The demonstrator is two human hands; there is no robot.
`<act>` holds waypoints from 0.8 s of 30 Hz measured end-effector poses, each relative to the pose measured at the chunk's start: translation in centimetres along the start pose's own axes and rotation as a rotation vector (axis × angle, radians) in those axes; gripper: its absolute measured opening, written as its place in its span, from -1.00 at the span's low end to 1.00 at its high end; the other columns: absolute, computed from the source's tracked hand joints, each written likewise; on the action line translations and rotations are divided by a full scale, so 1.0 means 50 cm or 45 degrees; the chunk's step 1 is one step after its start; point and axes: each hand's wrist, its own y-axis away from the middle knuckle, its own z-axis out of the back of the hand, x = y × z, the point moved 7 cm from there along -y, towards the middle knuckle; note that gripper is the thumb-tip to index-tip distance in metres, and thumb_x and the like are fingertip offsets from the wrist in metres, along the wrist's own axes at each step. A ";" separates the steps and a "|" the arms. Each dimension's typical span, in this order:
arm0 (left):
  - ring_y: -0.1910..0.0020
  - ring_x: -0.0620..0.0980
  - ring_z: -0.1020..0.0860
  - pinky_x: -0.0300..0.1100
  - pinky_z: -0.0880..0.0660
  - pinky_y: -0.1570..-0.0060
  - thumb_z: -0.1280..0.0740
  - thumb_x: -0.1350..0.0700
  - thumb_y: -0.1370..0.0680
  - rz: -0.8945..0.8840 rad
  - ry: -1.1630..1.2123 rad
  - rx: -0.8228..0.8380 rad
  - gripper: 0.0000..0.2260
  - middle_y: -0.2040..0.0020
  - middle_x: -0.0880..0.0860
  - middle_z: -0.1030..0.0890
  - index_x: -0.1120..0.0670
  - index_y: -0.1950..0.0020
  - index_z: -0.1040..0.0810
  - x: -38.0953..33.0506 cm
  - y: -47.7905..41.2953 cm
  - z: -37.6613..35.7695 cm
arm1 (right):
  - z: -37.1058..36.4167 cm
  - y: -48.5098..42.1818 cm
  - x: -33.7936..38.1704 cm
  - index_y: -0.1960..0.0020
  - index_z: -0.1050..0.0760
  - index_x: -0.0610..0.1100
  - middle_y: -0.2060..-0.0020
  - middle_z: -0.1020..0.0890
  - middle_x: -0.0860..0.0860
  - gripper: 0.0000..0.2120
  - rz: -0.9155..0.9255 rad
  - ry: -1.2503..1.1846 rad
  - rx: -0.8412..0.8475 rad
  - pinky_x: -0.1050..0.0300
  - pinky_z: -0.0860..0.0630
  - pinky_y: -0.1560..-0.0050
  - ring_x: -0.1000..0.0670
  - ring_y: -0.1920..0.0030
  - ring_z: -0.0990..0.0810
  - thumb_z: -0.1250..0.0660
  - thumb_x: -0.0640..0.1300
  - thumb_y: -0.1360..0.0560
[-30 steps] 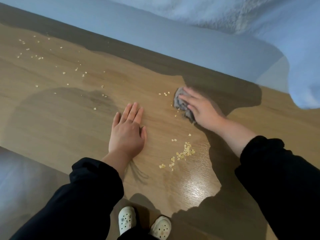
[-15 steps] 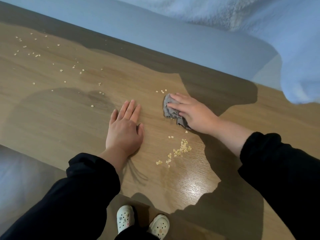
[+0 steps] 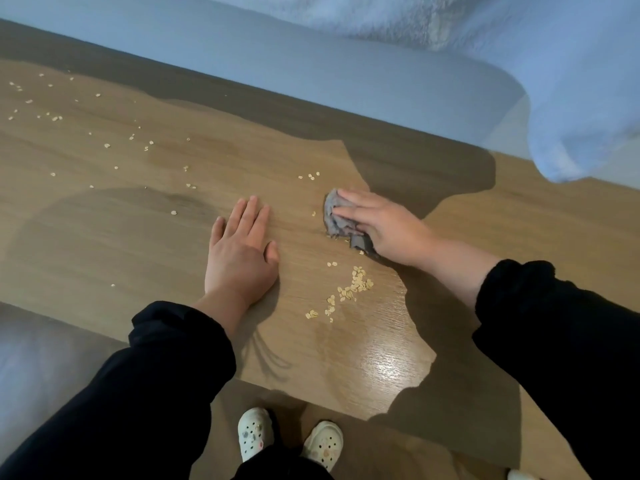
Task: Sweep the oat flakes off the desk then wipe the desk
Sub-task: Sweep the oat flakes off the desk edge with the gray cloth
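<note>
Bare desk (image 3: 298,233) strip between left hand (image 3: 240,258) and cloth (image 3: 334,218)

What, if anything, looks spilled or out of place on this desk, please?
Oat flakes are spilled on the desk: a small pile near the front edge, just nearer than the grey cloth under the right hand, and scattered flakes at far left. Nothing looks damaged.

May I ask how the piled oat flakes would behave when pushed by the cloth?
Probably light: the small, thin oat flakes should slide easily on the glossy desk. Lying loose, some may scatter past the grey cloth.
</note>
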 end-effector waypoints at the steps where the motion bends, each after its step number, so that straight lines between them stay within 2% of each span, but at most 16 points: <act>1: -0.56 -0.05 0.02 0.00 0.08 -0.51 -0.10 0.02 -0.57 0.001 0.002 -0.001 -0.46 -0.58 0.02 -0.09 0.06 -0.56 -0.17 0.001 0.000 0.001 | -0.003 0.005 0.004 -0.44 -0.38 -0.07 -0.51 -0.25 0.03 -0.52 0.026 -0.007 0.013 0.22 0.04 -0.52 0.03 -0.53 -0.15 -0.17 -0.40 -0.58; 4: -0.56 -0.06 0.03 -0.01 0.10 -0.51 -0.15 0.05 -0.58 0.017 0.010 0.000 -0.47 -0.58 0.01 -0.08 0.05 -0.56 -0.16 0.001 0.000 0.002 | 0.029 0.007 0.009 -0.41 -0.42 -0.09 -0.47 -0.33 0.01 -0.51 -0.046 -0.204 -0.081 0.15 -0.16 -0.50 0.04 -0.47 -0.28 -0.13 -0.44 -0.56; 6: -0.56 -0.07 0.04 -0.02 0.11 -0.51 -0.16 0.06 -0.58 0.023 0.008 0.002 -0.46 -0.58 0.00 -0.07 0.04 -0.56 -0.16 0.001 -0.001 0.001 | 0.083 0.004 -0.028 -0.38 -0.45 -0.12 -0.41 -0.42 -0.02 -0.56 -0.236 -0.309 -0.280 0.28 -0.31 -0.36 0.03 -0.35 -0.44 -0.11 -0.41 -0.59; 8: -0.56 -0.08 0.05 -0.03 0.12 -0.51 -0.16 0.05 -0.59 0.029 0.008 0.006 -0.46 -0.59 -0.01 -0.06 0.03 -0.56 -0.14 0.000 -0.001 0.002 | 0.134 0.007 -0.087 -0.41 -0.42 -0.12 -0.40 -0.44 -0.01 -0.58 -0.427 -0.262 -0.445 0.38 -0.27 -0.29 0.02 -0.34 -0.46 -0.08 -0.36 -0.62; 9: -0.56 -0.09 0.06 -0.04 0.13 -0.51 -0.16 0.05 -0.59 0.033 0.009 0.009 -0.46 -0.59 -0.01 -0.05 0.03 -0.57 -0.13 0.001 -0.001 0.002 | 0.146 0.008 -0.109 -0.42 -0.41 -0.12 -0.41 -0.44 -0.01 -0.58 -0.469 -0.239 -0.452 0.41 -0.23 -0.29 0.03 -0.36 -0.43 -0.08 -0.34 -0.62; 12: -0.56 -0.09 0.08 -0.05 0.14 -0.51 -0.15 0.04 -0.59 0.035 0.004 0.015 -0.46 -0.59 -0.02 -0.04 0.02 -0.57 -0.12 0.001 -0.001 0.003 | 0.136 0.008 -0.134 -0.44 -0.38 -0.13 -0.41 -0.44 -0.03 -0.59 -0.507 -0.283 -0.328 0.43 -0.20 -0.26 0.04 -0.35 -0.43 -0.08 -0.31 -0.64; 14: -0.56 -0.09 0.07 -0.05 0.13 -0.51 -0.15 0.05 -0.59 0.030 0.001 0.013 -0.46 -0.59 -0.02 -0.04 0.03 -0.57 -0.12 0.001 -0.002 0.003 | 0.135 0.002 -0.132 -0.45 -0.36 -0.14 -0.34 -0.49 -0.02 -0.62 -0.524 -0.394 -0.337 0.42 -0.22 -0.23 0.04 -0.33 -0.44 -0.07 -0.25 -0.66; 16: -0.56 -0.09 0.07 -0.05 0.13 -0.51 -0.14 0.04 -0.59 0.026 -0.003 0.016 -0.46 -0.59 -0.02 -0.04 0.03 -0.57 -0.12 0.000 -0.002 0.003 | 0.155 0.001 -0.140 -0.39 -0.42 -0.13 -0.10 -0.55 0.06 -0.66 -0.586 -0.480 -0.407 0.48 -0.32 0.00 0.12 -0.06 -0.50 -0.05 -0.15 -0.68; 17: -0.56 -0.09 0.07 -0.05 0.13 -0.51 -0.14 0.04 -0.60 0.025 -0.005 0.015 -0.47 -0.59 -0.01 -0.04 0.03 -0.57 -0.12 -0.001 -0.002 0.004 | 0.167 0.002 -0.149 -0.29 -0.48 -0.12 0.04 -0.53 0.07 -0.68 -0.620 -0.493 -0.437 0.39 -0.35 0.06 0.12 0.06 -0.48 -0.04 -0.09 -0.68; 18: -0.56 -0.08 0.07 -0.05 0.12 -0.51 -0.14 0.04 -0.60 0.025 -0.006 0.015 -0.47 -0.59 -0.01 -0.04 0.03 -0.57 -0.12 -0.001 -0.002 0.004 | 0.175 0.003 -0.162 -0.10 -0.53 -0.15 0.15 -0.49 0.01 -0.68 -0.655 -0.478 -0.439 0.25 -0.34 0.09 0.06 0.12 -0.44 -0.04 -0.03 -0.68; 19: -0.56 -0.08 0.07 -0.04 0.12 -0.51 -0.14 0.04 -0.60 0.025 -0.005 0.016 -0.47 -0.59 -0.01 -0.04 0.03 -0.57 -0.12 -0.001 -0.002 0.004 | 0.177 0.004 -0.170 0.11 -0.47 -0.16 0.26 -0.41 -0.09 -0.62 -0.691 -0.439 -0.393 0.17 -0.28 0.15 0.01 0.21 -0.38 -0.05 0.05 -0.66; 21: -0.56 -0.08 0.07 -0.04 0.12 -0.51 -0.14 0.04 -0.60 0.030 -0.001 0.019 -0.47 -0.59 -0.01 -0.04 0.03 -0.57 -0.12 0.000 -0.001 0.004 | 0.168 0.004 -0.165 0.33 -0.28 -0.13 0.41 -0.27 -0.09 -0.50 -0.779 -0.337 -0.205 0.13 -0.21 0.29 0.00 0.39 -0.26 -0.09 0.21 -0.61; 22: -0.56 -0.08 0.07 -0.04 0.12 -0.51 -0.14 0.04 -0.60 0.033 0.003 0.019 -0.47 -0.59 -0.01 -0.04 0.03 -0.57 -0.13 0.000 -0.001 0.004 | 0.159 0.001 -0.161 0.35 -0.28 -0.12 0.43 -0.29 -0.05 -0.48 -0.832 -0.284 -0.110 0.13 -0.22 0.33 -0.01 0.43 -0.28 -0.13 0.27 -0.57; 24: -0.56 -0.09 0.07 -0.05 0.13 -0.51 -0.15 0.05 -0.60 0.038 0.013 0.018 -0.47 -0.59 -0.02 -0.04 0.02 -0.57 -0.13 0.000 -0.001 0.003 | 0.143 -0.009 -0.164 0.19 -0.48 -0.20 0.27 -0.50 -0.07 -0.47 -0.936 -0.229 0.000 0.14 -0.27 0.34 -0.06 0.27 -0.47 -0.26 0.31 -0.49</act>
